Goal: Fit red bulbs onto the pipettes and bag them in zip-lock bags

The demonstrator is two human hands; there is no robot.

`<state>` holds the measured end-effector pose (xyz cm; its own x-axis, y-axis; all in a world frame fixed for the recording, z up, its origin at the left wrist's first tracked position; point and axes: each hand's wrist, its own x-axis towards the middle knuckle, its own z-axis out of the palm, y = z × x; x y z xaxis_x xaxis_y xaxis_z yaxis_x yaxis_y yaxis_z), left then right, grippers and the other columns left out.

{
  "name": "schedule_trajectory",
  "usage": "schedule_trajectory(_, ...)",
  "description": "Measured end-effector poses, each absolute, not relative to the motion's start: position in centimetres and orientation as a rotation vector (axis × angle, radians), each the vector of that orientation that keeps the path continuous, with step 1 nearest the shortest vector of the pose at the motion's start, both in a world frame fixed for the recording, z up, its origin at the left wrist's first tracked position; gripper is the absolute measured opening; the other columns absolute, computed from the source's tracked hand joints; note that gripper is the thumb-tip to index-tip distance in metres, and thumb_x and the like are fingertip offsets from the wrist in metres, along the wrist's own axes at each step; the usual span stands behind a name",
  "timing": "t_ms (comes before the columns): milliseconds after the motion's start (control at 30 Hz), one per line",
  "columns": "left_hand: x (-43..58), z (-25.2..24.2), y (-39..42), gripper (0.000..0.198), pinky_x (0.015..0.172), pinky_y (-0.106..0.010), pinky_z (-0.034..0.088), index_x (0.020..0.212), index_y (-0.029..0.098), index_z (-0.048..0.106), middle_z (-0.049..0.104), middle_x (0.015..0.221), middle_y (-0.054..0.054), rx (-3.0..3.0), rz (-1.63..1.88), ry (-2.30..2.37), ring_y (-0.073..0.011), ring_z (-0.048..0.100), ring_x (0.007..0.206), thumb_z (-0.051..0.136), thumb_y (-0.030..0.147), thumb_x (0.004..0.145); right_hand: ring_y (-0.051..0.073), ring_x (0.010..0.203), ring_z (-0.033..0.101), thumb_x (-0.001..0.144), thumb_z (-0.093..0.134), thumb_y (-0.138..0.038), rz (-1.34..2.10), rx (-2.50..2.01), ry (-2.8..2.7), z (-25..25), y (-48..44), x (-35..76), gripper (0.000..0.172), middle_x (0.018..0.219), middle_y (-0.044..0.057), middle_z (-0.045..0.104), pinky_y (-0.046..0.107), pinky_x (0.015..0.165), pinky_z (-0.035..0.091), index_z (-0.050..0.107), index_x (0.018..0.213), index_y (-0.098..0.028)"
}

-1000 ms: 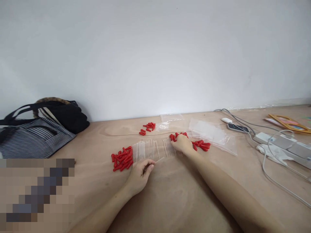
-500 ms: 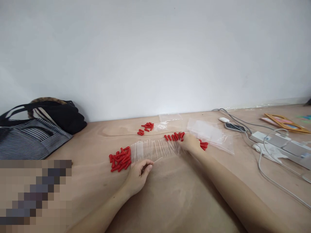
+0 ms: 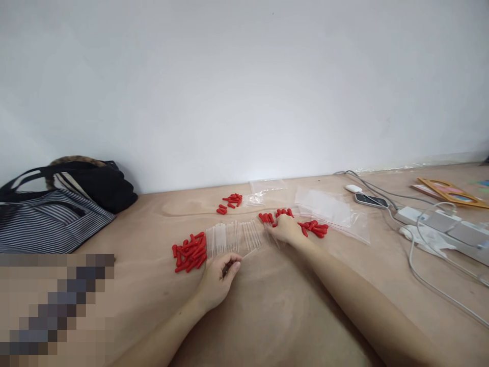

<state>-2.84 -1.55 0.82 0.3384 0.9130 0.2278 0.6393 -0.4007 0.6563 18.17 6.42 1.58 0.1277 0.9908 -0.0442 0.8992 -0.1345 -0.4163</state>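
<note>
Table: one wooden table [image 3: 244,316], against a pale wall [image 3: 244,92].
Cloth bags: one striped bag [image 3: 42,221] at the far left, a black bag or bundle [image 3: 110,186] against it; contents hidden.
Plastic bags: a clear plastic bag or stack [image 3: 357,224] right of centre, with something whitish showing in it, too faint to identify or count; one more clear bag [image 3: 273,185] near the wall.
Power strip: one white strip [image 3: 454,234], at the right, among cables.
Hands: two. The left hand [image 3: 221,275] pinches one thin clear tube [image 3: 250,253] between thumb and fingertips, just in front of the row. The right hand [image 3: 284,228] is bent down over the row's right end, among red pieces; whether its fingertips grip one, I cannot tell.
Orange frame: one [image 3: 454,192], at the far right.
Phone-like device: one [image 3: 370,200], beside one small white case [image 3: 353,188].
Red bulbs: four groups: the left heap [image 3: 191,252], the back cluster [image 3: 231,201], those by the right hand [image 3: 266,218], the right heap [image 3: 315,228].
Clear tubes: one row [image 3: 229,237], too close-set to count.
</note>
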Motion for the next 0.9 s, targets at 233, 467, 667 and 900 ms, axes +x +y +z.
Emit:
schedule_trajectory(233, -2.9, 0.7, -1.5, 0.018, 0.066, -0.027, 0.042, 0.079, 0.019, 0.058, 0.063, 0.075, -0.002, 2.136, 0.793, 1.359, -0.0163, 0.056, 0.071, 0.043, 0.028, 0.079, 0.025, 0.074, 0.061, 0.068, 0.051, -0.036, 0.435, -2.165, -1.840, 1.6, 6.3, 18.7, 0.021, 0.078, 0.010, 0.064, 0.029, 0.056, 0.042, 0.059, 0.070, -0.016)
schedule_trajectory(467, -3.1, 0.3, -1.4, 0.018, 0.068, -0.027, 0.042, 0.081, 0.019, 0.058, 0.063, 0.077, -0.002, 2.157, 0.797, 1.348, -0.0164, 0.056, 0.072, 0.043, 0.029, 0.079, 0.028, 0.082, 0.060, 0.069, 0.051, -0.030, 0.376, -2.212, -1.821, 1.6, 6.2, 18.1, 0.019, 0.085, 0.012, 0.064, 0.033, 0.062, 0.043, 0.060, 0.077, -0.015)
schedule_trajectory(667, -3.0, 0.6, -1.5, 0.018, 0.067, -0.027, 0.042, 0.079, 0.019, 0.059, 0.063, 0.076, -0.002, 2.145, 0.793, 1.371, -0.0162, 0.057, 0.072, 0.044, 0.028, 0.078, 0.027, 0.078, 0.060, 0.070, 0.049, -0.040, 0.400, -2.157, -1.848, 1.2, 6.3, 17.9, 0.026, 0.080, 0.010, 0.065, 0.032, 0.060, 0.043, 0.060, 0.071, -0.016)
schedule_trajectory(900, -2.9, 0.6, -1.5, 0.017, 0.069, -0.028, 0.042, 0.079, 0.020, 0.059, 0.064, 0.077, -0.002, 2.154, 0.785, 1.393, -0.0168, 0.057, 0.073, 0.045, 0.029, 0.077, 0.025, 0.076, 0.059, 0.069, 0.050, -0.050, 0.433, -2.134, -1.787, 1.5, 6.1, 19.1, 0.034, 0.076, 0.010, 0.063, 0.030, 0.059, 0.041, 0.059, 0.067, -0.017)
